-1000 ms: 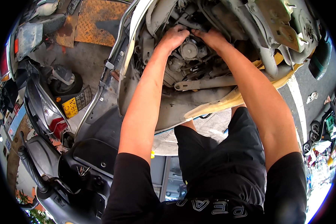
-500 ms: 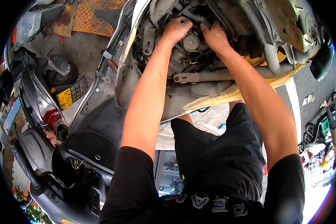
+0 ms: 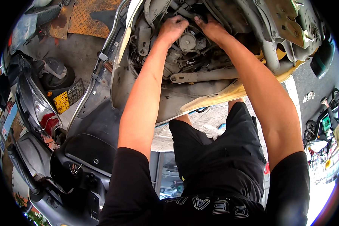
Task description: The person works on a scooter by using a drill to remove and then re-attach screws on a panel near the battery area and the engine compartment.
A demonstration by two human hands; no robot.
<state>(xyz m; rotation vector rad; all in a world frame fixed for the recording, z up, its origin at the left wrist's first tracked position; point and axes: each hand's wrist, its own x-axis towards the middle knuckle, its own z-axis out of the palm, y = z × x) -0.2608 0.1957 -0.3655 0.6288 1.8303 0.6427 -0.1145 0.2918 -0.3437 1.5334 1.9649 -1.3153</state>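
Note:
Both my hands reach into the open engine bay of a scooter body, among dusty grey metal parts, hoses and cables. My left hand (image 3: 173, 28) is closed, its fingers curled at the far side of the bay; what they grip is hidden. Just below it sits a round, pale, cap-like part (image 3: 188, 42). My right hand (image 3: 213, 30) is to the right of that part, with thumb and index finger stretched apart beside dark hoses. Its other fingers are hidden. Nearer me, a grey metal bar (image 3: 203, 75) crosses the bay.
A cream panel edge (image 3: 211, 101) borders the bay in front of my legs. On the left lie a black scooter seat (image 3: 88, 152) and a handlebar grip (image 3: 23, 167). Another scooter with a yellow plate (image 3: 61, 102) stands beyond. A grey frame tube (image 3: 268, 52) rises on the right.
My right hand has moved farther into the bay and slightly left. My left hand stays at nearly the same spot among the parts. The whole view has shifted slightly.

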